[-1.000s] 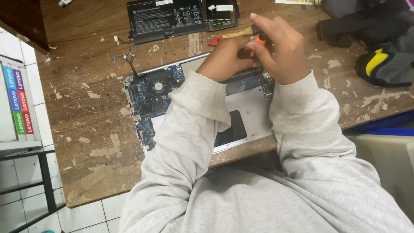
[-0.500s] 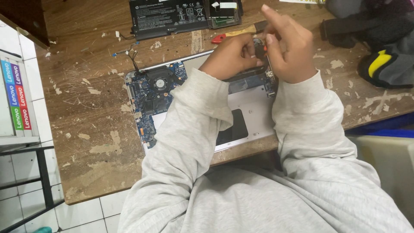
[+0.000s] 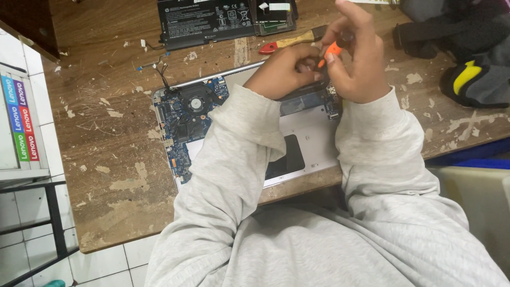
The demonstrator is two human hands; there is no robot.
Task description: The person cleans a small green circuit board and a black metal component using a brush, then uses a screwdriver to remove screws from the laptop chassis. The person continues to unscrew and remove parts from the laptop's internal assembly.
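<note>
An opened laptop base (image 3: 313, 135) lies on the worn wooden table (image 3: 117, 159), its blue circuit board and black fan (image 3: 194, 109) bare at the left. My right hand (image 3: 356, 58) holds a small orange and black screwdriver (image 3: 332, 50) upright above the laptop's far edge. My left hand (image 3: 284, 69) is curled beside it, fingertips pinched at the screwdriver's lower part. Both hands hide the laptop's upper right corner. My grey sleeves cover the middle of the laptop.
A black flat battery pack (image 3: 204, 21) lies at the table's far edge, a small board (image 3: 273, 13) beside it. A red and wooden handled tool (image 3: 289, 41) rests behind my hands. Dark cloth with a yellow patch (image 3: 467, 74) sits at the right. A stand with coloured strips (image 3: 21, 125) is left.
My right hand has risen a little with the screwdriver, and my left hand has stayed pinched at its lower end. The laptop has not moved.
</note>
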